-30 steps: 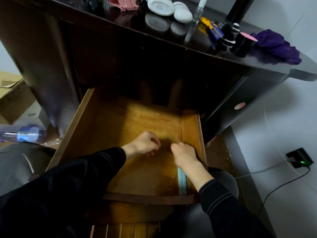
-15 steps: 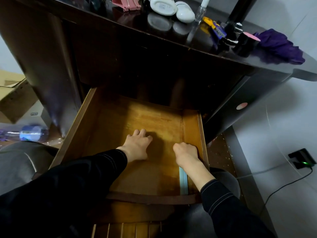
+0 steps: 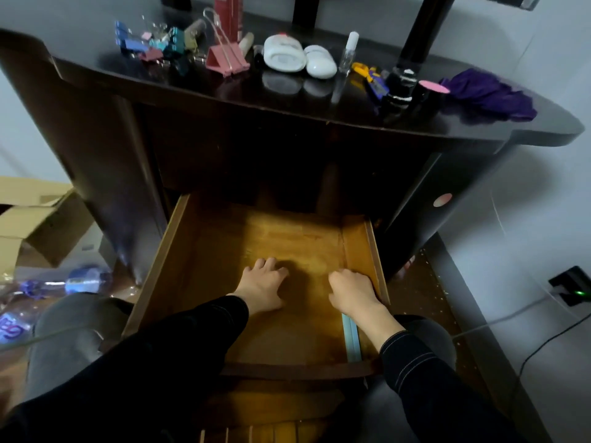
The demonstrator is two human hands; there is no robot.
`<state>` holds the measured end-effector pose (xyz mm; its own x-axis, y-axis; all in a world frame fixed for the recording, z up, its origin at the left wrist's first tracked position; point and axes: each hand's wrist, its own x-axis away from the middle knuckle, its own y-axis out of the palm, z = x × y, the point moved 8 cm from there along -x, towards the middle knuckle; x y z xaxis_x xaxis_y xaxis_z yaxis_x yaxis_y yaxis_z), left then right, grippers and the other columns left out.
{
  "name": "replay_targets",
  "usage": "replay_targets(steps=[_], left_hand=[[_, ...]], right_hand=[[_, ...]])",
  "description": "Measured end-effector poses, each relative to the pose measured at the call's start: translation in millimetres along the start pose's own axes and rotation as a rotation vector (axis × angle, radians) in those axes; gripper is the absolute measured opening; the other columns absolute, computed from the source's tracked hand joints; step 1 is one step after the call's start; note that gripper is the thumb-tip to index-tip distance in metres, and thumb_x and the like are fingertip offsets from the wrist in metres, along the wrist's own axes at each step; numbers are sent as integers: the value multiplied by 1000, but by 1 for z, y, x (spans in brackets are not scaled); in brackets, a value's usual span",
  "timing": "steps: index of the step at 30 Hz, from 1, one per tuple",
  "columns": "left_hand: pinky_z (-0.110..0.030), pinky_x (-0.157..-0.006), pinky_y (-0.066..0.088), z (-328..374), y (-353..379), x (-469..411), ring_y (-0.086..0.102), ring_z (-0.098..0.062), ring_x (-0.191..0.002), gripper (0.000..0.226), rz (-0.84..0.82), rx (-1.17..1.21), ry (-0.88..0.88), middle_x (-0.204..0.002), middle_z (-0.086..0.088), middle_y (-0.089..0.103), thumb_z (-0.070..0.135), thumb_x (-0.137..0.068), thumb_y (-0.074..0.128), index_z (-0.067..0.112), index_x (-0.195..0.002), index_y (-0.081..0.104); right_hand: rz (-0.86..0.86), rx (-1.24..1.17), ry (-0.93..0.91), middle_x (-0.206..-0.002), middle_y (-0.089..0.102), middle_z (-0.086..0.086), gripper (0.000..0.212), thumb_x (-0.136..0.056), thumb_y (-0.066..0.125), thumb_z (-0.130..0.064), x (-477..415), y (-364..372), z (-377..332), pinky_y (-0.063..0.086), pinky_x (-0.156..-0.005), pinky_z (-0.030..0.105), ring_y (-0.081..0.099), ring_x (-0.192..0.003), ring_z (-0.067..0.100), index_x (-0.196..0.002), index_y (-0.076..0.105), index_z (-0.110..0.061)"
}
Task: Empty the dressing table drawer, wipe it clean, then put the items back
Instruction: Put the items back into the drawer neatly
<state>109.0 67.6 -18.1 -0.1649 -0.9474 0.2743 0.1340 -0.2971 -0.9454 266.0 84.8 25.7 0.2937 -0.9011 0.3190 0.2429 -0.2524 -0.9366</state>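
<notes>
The wooden drawer (image 3: 160, 270) of the dark dressing table (image 3: 128, 81) is pulled out, and its floor is almost bare. A pale blue strip (image 3: 351, 340) lies along the right wall. My right hand (image 3: 351, 290) has its fingers curled over the strip's far end and grips it, knuckles up. My left hand (image 3: 263, 287) rests flat on the drawer floor near the middle, fingers straight. On the table top lie coloured binder clips (image 3: 153, 43), a pink clip (image 3: 227, 60), white containers (image 3: 284, 54), a small spray bottle (image 3: 348, 52) and a purple cloth (image 3: 486, 94).
A cardboard box (image 3: 38, 219) and a plastic bottle (image 3: 83, 279) sit on the floor to the left. At the right, a power strip (image 3: 572, 287) with a green light and cables lies on the floor. My knees are under the drawer front.
My left hand has opened from a curl beside the right hand and moved left to lie flat. The right hand stayed at the strip. The camera has tilted up.
</notes>
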Motion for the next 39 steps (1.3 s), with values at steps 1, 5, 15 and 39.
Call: replay_targets(steps=[1, 5, 15, 39], left_hand=[[-48, -106, 39, 0, -1, 3, 35, -30, -131, 68, -14, 4, -4, -143, -6, 35, 46, -83, 71, 26, -142, 44], [-47, -107, 42, -4, -2, 18, 35, -34, -134, 55, -128, -13, -8, -149, -11, 30, 36, -93, 59, 21, -143, 43], [-26, -78, 52, 5, -187, 74, 62, -8, -94, 16, 477, 262, 161, -102, 14, 64, 32, -95, 56, 30, -109, 64], [-27, -88, 44, 7, -391, 41, 51, -10, -95, 12, 911, 26, 237, -93, 13, 57, 34, -89, 65, 23, -93, 66]], right_hand=[[25, -44, -24, -105, 65, 8, 7, -99, 55, -14, 3, -4, 1, 52, -70, 37, 66, -87, 29, -93, 58, -12], [30, -197, -119, -120, 62, 2, 21, -101, 56, -32, 21, -9, 1, 56, -89, 41, 64, -105, 21, -108, 67, -16], [1021, -579, -264, -90, 64, -15, 7, -95, 64, -20, 112, -222, 22, 49, -69, 19, 59, -83, 1, -94, 69, -24], [708, -738, -84, -81, 67, -14, 9, -85, 61, -37, 15, -322, 55, 51, -74, 30, 62, -82, 5, -81, 66, -30]])
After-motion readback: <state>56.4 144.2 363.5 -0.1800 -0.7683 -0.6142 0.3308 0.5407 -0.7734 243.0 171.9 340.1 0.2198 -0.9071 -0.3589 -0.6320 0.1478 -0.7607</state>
